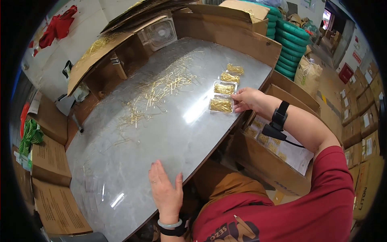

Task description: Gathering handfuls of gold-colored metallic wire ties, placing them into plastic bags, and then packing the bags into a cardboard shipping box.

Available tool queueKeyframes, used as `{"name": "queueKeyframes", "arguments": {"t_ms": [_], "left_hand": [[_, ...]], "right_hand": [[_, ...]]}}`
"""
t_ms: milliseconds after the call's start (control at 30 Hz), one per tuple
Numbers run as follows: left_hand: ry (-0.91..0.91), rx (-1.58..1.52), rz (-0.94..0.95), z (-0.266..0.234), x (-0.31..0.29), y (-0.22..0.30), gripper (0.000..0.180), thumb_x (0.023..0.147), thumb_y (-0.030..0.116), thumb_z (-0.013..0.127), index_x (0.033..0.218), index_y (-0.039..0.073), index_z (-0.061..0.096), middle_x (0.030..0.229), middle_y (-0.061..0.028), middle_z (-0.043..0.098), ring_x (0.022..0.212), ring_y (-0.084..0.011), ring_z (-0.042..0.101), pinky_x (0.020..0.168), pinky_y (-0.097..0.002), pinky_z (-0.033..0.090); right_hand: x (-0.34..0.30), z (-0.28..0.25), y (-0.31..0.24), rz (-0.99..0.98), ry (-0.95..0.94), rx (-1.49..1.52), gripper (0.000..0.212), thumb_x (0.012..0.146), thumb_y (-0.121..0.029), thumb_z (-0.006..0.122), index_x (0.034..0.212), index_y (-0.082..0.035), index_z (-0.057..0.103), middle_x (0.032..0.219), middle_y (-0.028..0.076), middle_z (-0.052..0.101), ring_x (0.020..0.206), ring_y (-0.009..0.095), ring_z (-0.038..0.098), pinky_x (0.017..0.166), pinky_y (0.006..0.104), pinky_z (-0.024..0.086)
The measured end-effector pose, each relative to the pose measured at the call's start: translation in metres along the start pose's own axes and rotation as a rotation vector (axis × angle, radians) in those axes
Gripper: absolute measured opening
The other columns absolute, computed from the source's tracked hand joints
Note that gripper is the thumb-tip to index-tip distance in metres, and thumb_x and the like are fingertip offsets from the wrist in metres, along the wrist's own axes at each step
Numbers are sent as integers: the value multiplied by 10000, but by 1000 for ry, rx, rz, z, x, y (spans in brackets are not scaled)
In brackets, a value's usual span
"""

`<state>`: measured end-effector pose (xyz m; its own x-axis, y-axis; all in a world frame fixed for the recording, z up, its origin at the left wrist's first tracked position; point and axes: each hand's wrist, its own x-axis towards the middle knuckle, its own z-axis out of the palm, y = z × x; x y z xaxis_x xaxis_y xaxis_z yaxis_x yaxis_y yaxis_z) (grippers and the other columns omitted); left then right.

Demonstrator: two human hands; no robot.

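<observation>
My right hand [249, 99] is at the table's right edge. Its thumb and fingers close on the rim of a small clear plastic tray [221, 105] filled with gold-coloured wire pins, some of which look hooked. Behind that tray, a second clear tray [224, 88] of the same pins stands in line, with more small gold bundles [230, 77] beyond it. My left hand [166, 191] lies flat near the table's front edge, fingers stretched out and holding nothing. Loose gold pins [167, 84] are strewn over the far middle of the grey tabletop [133, 169].
An open cardboard box [258, 151] with packed gold bundles stands below the right edge. Cardboard walls [225, 30] border the table's back, near a small white fan [160, 33]. Green coiled rolls [291, 48] are stacked at back right. Cartons [50, 161] stand on the left.
</observation>
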<state>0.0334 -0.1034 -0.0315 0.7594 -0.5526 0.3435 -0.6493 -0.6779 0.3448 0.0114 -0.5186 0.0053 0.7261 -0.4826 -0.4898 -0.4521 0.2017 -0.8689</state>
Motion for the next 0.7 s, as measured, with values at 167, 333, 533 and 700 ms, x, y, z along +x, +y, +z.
{"name": "queueKeyframes", "arguments": {"t_ms": [167,333,533,700], "left_hand": [[-23,-15,-20,0,1,0,738,949,261,686,1514,-70,346,1491,-300,441,1396,-472,404,1174,-517,326],[-38,-16,-54,1,2,2,718,955,241,667,1520,-68,347,1507,-302,430,1407,-472,394,1177,-509,315],[-56,15,-52,3,1,0,656,953,190,600,1507,-73,368,1502,-301,440,1396,-471,410,1172,-506,320],[-82,90,-89,5,-2,-1,569,1051,219,493,1538,-41,354,1570,-231,404,1454,-384,378,1207,-445,278]], "right_hand": [[-8,-10,5,-31,-118,60,205,1060,-155,532,1148,29,516,960,127,611,792,236,695,702,333,637],[-26,-32,14,-19,-183,117,119,1059,-179,559,1056,-61,554,935,52,633,830,169,698,699,283,596],[-77,-100,60,-89,-210,203,139,1057,-219,574,1020,-89,545,903,20,633,826,133,686,701,262,571],[-117,-174,143,-99,-68,237,142,1060,-235,573,1002,-110,541,927,4,623,843,118,663,745,270,547]]}}
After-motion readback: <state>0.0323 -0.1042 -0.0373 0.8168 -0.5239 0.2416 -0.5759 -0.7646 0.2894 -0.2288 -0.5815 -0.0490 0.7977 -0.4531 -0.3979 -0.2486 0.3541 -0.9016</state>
